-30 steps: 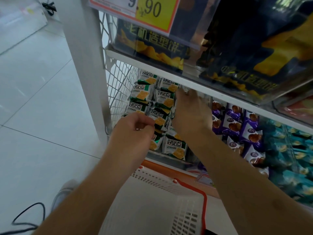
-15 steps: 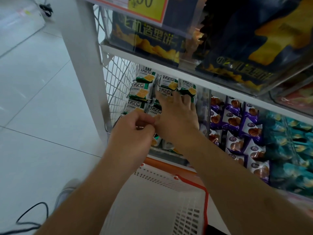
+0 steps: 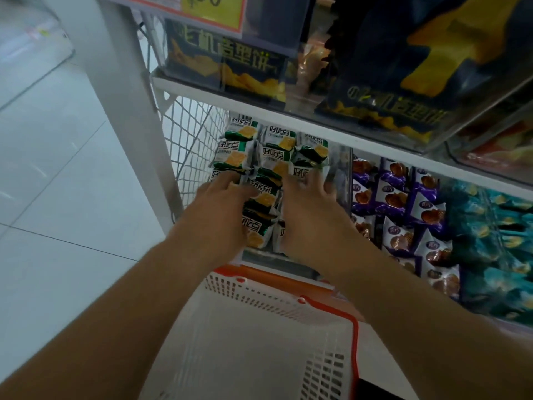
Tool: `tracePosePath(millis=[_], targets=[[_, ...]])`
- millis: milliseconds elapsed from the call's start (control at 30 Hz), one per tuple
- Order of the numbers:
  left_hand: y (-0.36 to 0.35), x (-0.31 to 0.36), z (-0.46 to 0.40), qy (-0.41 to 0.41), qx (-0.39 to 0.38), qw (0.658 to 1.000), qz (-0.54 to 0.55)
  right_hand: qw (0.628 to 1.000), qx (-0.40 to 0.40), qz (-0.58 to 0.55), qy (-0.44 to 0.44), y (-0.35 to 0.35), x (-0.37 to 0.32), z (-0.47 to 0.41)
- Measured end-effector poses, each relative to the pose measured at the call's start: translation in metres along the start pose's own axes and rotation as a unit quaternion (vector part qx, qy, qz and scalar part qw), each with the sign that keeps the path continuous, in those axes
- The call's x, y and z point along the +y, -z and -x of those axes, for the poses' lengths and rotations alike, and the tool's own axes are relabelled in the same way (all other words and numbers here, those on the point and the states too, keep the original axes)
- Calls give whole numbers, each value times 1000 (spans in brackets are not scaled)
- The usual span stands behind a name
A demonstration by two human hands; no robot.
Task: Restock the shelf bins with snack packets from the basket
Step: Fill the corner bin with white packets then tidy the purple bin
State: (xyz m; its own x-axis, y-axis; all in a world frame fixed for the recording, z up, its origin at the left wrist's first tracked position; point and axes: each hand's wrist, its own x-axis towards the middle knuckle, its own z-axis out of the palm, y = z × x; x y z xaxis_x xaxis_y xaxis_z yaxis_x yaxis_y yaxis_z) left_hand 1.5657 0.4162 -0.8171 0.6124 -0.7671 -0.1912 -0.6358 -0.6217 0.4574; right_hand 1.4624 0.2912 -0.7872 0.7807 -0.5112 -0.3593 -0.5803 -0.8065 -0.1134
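Overhead, a shelf [image 3: 288,111] of dark bags [image 3: 389,82] under a yellow price tag [image 3: 213,8]; below it, three bins side by side. Leftmost, against the wire mesh [image 3: 190,145], the green bin [image 3: 288,256], stacked with green-and-white packets [image 3: 277,148] nearly to the shelf above. Next right, purple packets [image 3: 398,194]; then teal packets [image 3: 496,226]. Lower down, just in front of the bins, the white basket [image 3: 259,336] with its red handle [image 3: 354,342], showing no packets in the part on view. Half a second back, left hand curled shut with fingertips bunched, right hand flat over the middle of the stack; now both spread apart and laid on the pile. Left hand [image 3: 219,209] with fingers extended, resting on packets at the left of the stack, gripping nothing visible. Right hand [image 3: 308,209] likewise splayed, pressing packets on the right, by the clear divider [image 3: 346,174]. Probably a tidying step: last packets delivered, stack being pushed back and squared. Judging by the bare basket, close to done for this bin.
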Motion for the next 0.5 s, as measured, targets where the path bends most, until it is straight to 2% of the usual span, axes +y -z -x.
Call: tracePosePath(millis=[67,133,367,500], targets=[[5,-1,-16,8,-74,997,-24,998,-3,54,13,-3,1,4],[5,-5,-30,-7,-104,993,-50,998,-19,64,20,-6,3,1],[-18,-11,-48,-76,-40,991,-99,997,-48,60,-11,-11,4,-9],[-30,-14,-38,-55,-5,997,-59,997,-71,23,-16,-5,2,-14]])
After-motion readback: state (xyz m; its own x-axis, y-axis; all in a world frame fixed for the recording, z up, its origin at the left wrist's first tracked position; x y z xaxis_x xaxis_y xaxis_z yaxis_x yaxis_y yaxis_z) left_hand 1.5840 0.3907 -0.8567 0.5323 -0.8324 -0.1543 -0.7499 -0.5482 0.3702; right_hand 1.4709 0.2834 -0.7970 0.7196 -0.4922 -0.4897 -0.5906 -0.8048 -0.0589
